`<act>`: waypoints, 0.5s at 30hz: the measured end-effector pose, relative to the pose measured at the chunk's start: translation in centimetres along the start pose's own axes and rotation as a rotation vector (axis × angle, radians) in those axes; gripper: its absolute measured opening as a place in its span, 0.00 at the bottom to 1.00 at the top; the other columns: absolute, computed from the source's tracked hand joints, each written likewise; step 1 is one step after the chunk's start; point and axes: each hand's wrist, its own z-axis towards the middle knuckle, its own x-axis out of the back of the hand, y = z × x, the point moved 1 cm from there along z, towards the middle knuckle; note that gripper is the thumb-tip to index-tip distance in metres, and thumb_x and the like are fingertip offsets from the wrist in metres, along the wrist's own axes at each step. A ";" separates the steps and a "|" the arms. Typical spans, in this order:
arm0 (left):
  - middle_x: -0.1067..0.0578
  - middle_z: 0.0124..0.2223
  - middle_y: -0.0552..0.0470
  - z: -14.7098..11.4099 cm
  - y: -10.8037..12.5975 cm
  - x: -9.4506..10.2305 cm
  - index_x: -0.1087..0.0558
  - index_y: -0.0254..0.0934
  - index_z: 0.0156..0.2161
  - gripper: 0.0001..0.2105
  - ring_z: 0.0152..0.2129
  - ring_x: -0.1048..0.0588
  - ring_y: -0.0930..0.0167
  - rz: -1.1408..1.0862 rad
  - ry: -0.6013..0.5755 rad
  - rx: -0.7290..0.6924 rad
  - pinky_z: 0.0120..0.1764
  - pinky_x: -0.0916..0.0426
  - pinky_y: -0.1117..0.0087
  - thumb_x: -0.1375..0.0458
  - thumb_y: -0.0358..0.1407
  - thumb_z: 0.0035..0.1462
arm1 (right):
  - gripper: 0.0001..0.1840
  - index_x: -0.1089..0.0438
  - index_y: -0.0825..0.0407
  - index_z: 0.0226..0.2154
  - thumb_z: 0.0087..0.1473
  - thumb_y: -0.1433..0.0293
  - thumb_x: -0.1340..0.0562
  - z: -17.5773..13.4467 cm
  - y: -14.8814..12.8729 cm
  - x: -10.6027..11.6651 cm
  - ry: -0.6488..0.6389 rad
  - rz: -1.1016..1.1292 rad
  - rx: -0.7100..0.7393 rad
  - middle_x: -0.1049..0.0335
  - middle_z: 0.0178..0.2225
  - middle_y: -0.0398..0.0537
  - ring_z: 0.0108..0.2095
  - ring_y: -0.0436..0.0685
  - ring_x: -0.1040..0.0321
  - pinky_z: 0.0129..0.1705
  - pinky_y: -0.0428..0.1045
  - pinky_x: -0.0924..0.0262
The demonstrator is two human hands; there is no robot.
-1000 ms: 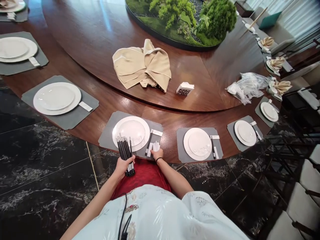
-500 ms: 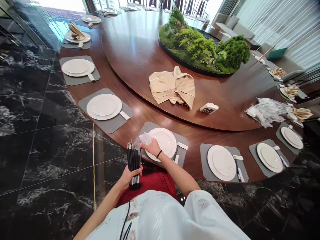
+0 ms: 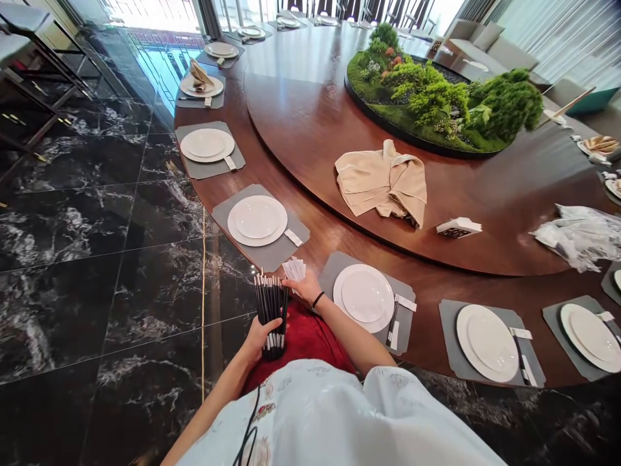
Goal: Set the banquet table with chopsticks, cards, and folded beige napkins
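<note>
My left hand [image 3: 259, 336] grips a thick bundle of black chopsticks [image 3: 270, 309], held upright in front of my red skirt. My right hand [image 3: 304, 288] holds a small fan of white paper slips [image 3: 294, 268] and touches the top of the chopstick bundle. Both hands hover at the table's edge, between two grey placemats. The mat to the right [image 3: 407, 323] carries a white plate [image 3: 363, 296], a chopstick pair and a white rest. The mat to the left [image 3: 224, 210] has a white plate [image 3: 257, 220] and a white rest only.
A large round wooden table [image 3: 315, 116] holds a beige folded cloth [image 3: 383, 181], a small white holder [image 3: 458, 227], crumpled plastic wrappers [image 3: 577, 236] and a green plant centrepiece [image 3: 436, 97]. More place settings ring the edge. Black marble floor [image 3: 97, 259] lies to the left.
The view has shifted left along the table. My right hand left the placed chopsticks and rest, lifted the paper slips and came over to the chopstick bundle in my left hand.
</note>
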 end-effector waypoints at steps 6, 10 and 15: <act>0.22 0.31 0.47 9.4 5.8 4.7 0.28 0.31 0.40 0.22 0.21 0.24 0.69 -0.025 0.265 -0.068 0.24 0.29 0.68 0.32 0.36 0.36 | 0.22 0.25 0.56 0.37 0.38 0.61 0.29 11.7 2.5 0.5 0.223 0.040 -0.046 0.24 0.39 0.54 0.36 0.57 0.27 0.42 0.52 0.32; 0.25 0.25 0.52 15.4 10.4 8.3 0.28 0.32 0.36 0.17 0.17 0.29 0.73 0.209 0.380 -0.171 0.21 0.34 0.72 0.35 0.36 0.37 | 0.20 0.25 0.57 0.38 0.40 0.65 0.31 19.6 5.0 1.8 0.424 -0.077 -0.183 0.24 0.40 0.55 0.39 0.57 0.27 0.42 0.49 0.33; 0.23 0.28 0.49 19.8 13.8 10.2 0.26 0.32 0.34 0.13 0.18 0.28 0.72 0.630 0.244 -0.203 0.24 0.34 0.71 0.38 0.37 0.40 | 0.18 0.25 0.57 0.36 0.42 0.64 0.34 23.0 7.9 1.6 0.589 -0.191 -0.337 0.24 0.36 0.56 0.37 0.58 0.27 0.41 0.51 0.33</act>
